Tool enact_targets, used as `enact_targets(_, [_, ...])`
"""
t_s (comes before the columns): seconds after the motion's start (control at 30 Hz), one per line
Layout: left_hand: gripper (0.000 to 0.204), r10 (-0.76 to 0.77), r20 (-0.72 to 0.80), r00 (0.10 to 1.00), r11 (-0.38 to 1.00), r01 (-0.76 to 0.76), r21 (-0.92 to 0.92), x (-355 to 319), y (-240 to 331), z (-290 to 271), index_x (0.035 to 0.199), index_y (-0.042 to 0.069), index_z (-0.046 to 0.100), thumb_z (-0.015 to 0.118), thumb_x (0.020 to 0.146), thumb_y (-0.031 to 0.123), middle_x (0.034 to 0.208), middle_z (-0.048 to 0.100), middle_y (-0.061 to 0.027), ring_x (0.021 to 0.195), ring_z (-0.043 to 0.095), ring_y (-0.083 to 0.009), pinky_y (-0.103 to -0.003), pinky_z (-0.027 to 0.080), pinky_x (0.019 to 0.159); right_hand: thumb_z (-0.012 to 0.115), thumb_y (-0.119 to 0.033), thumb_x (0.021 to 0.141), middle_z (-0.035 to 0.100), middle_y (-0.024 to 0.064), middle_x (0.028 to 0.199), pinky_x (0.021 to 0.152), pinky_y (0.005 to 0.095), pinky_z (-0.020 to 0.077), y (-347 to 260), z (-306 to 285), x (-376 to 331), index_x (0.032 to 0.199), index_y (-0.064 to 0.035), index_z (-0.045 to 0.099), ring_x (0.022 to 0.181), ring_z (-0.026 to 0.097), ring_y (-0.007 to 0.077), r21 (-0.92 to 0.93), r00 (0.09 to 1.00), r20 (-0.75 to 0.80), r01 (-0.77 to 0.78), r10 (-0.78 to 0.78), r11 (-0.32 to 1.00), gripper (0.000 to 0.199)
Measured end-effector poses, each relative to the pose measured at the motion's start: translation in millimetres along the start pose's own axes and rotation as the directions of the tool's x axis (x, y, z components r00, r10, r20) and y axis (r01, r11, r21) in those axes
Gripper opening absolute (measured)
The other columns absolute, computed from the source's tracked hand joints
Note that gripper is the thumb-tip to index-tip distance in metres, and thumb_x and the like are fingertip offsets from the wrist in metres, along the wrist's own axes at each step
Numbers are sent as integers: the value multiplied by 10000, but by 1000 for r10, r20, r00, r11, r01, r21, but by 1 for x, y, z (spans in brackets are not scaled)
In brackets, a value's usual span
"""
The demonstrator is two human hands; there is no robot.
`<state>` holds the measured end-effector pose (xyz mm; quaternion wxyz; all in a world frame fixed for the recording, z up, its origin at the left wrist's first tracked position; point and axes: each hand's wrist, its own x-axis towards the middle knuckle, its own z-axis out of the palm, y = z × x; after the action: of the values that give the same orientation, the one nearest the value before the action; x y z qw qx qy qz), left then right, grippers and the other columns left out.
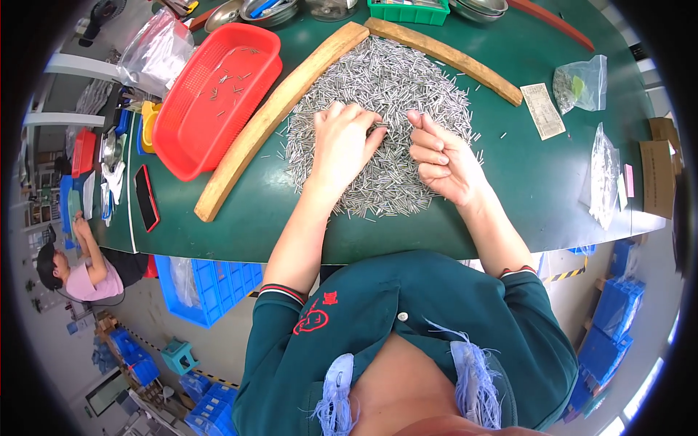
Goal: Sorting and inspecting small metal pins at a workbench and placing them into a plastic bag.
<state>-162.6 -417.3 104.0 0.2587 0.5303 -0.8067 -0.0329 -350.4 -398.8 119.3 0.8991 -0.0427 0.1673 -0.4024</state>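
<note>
Hands (342, 142) (440, 156) sorting metal pins (385, 80).

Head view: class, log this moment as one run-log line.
left hand: flat on pin pile | right hand: curled, pinching pins | red basket: few pins | wooden strips: flank pile

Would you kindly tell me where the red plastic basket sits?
The red basket sits on the green table, at the person's left, beside the left wooden strip.

We see a big green table (552, 182) at twelve o'clock. Below it lies a grey floor (145, 320). Blue crates (207, 287) sit at seven o'clock, more blue crates (611, 327) at four. Bright light falls on everything.
</note>
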Motion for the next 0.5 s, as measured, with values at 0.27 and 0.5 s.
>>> enact_targets(0.27, [116,-81,-124,989,913,24,-407,-1,4,-6,852,146,706,698,752,204,833,596,11,869,532,-169,-334,357,819,511,-236,939,318,-93,613,377,140,189,3,7,-4,1085,-17,557,485,258,-15,-320,984,-151,41,-94,947,267])
enact_targets(0.5, [146,-166,-153,974,791,38,-611,-4,13,-7,880,123,707,708,736,145,851,602,-2,818,552,-173,-314,400,770,549,-237,922,311,-112,587,392,156,164,9,8,-2,1076,-31,575,467,223,-16,-616,965,-177,44,-194,786,259])
